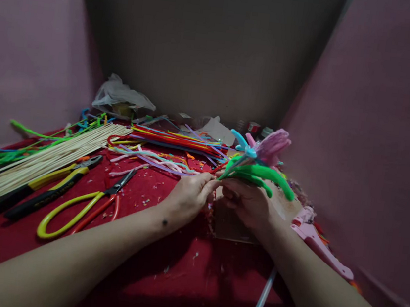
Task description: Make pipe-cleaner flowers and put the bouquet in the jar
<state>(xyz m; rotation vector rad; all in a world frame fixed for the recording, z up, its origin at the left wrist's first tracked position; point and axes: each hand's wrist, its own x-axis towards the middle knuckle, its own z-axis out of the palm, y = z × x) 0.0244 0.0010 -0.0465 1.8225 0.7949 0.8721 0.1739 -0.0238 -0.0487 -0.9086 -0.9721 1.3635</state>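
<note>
A pipe-cleaner flower (264,156) with a pink head, light blue petals and green leaves is held over the red cloth (176,264). My left hand (188,196) pinches its green stem with closed fingers. My right hand (246,201) is closed round the lower stem, right beside the left hand. A pale stick (263,297) runs down from under my right wrist.
Yellow-handled scissors (83,203) and yellow-black pliers (53,187) lie at the left, next to a bundle of wooden skewers (39,160). Several coloured pipe cleaners (176,145) lie at the back. A pink glue gun (316,239) lies at the right. Pink walls close in both sides.
</note>
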